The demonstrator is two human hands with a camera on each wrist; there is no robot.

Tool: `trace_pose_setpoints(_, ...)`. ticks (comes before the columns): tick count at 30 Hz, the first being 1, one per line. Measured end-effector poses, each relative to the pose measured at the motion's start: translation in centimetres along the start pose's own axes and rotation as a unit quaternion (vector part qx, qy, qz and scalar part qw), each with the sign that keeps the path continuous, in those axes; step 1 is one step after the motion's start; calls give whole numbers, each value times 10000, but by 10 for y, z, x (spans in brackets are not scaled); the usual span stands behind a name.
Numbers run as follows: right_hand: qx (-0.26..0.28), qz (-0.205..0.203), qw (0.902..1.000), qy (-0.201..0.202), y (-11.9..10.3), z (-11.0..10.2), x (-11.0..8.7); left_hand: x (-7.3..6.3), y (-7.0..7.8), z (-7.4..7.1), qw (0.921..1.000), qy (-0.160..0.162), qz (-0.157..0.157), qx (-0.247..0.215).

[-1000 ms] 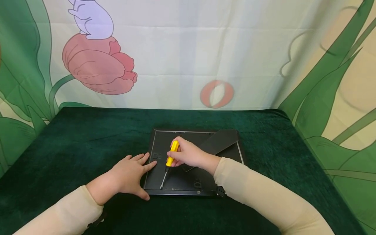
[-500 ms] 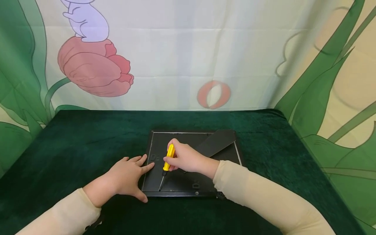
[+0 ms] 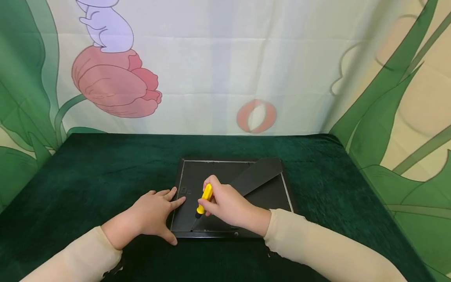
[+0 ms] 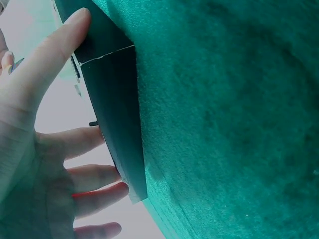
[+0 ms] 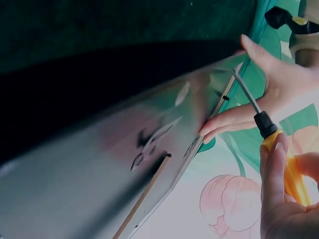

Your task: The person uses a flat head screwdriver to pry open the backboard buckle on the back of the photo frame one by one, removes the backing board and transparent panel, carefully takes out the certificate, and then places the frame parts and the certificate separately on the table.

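A black picture frame (image 3: 199, 172) lies back side up, its flat easel stand (image 3: 260, 174) slanting across the far right part. My left hand (image 3: 153, 213) rests at the near left corner, thumb at the front edge and spread fingers along the left edge. In the left wrist view, the thumb and fingertips touch the frame's side (image 4: 112, 109). My right hand (image 3: 230, 205) grips a yellow-handled screwdriver (image 3: 205, 199), tilted with its tip down at the backboard's near left edge. The right wrist view shows the metal shaft (image 5: 245, 92) reaching the border groove.
Dark green cloth (image 3: 105, 168) covers the table under and around the frame. A printed curtain (image 3: 197, 78) hangs behind the table and along its right side. A small hanger fitting (image 3: 184, 190) sits on the backboard near my left fingers.
My right hand has come lower and nearer, and the screwdriver handle leans further over, while its tip stays near the same edge. The left hand keeps its place on the frame.
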State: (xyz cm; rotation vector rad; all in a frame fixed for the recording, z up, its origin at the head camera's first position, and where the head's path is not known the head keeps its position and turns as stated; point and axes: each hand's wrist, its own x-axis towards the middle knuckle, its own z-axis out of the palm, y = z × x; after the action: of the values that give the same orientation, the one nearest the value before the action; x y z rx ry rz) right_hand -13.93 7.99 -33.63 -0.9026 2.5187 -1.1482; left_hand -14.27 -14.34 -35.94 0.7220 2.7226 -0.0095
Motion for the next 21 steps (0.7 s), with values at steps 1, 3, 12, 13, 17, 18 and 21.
trace_pose_setpoints(1, -15, -18, 10000, 10, -1, 0, -2, 0, 0, 0, 10000, 15, -9, 33)
trace_pose_setpoints(3, -67, -110, 9999, 8, -3, 1, -5, 0, 0, -1, 10000, 44, 7, 53)
trace_pose_setpoints(12, -498, -500, 9975, -87, -11, 4, -13, -4, 2, 0, 10000, 5, -12, -60)
trace_pose_setpoints(13, -455, -464, 9978, -120, -11, 4, -12, -5, 2, 0, 10000, -15, -12, -83)
trace_pose_setpoints(17, -93, -171, 9996, -182, -7, -1, -7, -3, 2, 0, 9999, -77, -20, -84)
trace_pose_setpoints(18, 13, -105, 9998, -193, -5, -2, -6, -2, 2, 0, 9999, -98, -27, -77)
trace_pose_setpoints(21, 204, -41, 9996, -186, -5, -4, -2, 0, 1, -1, 9999, -109, -43, -57)
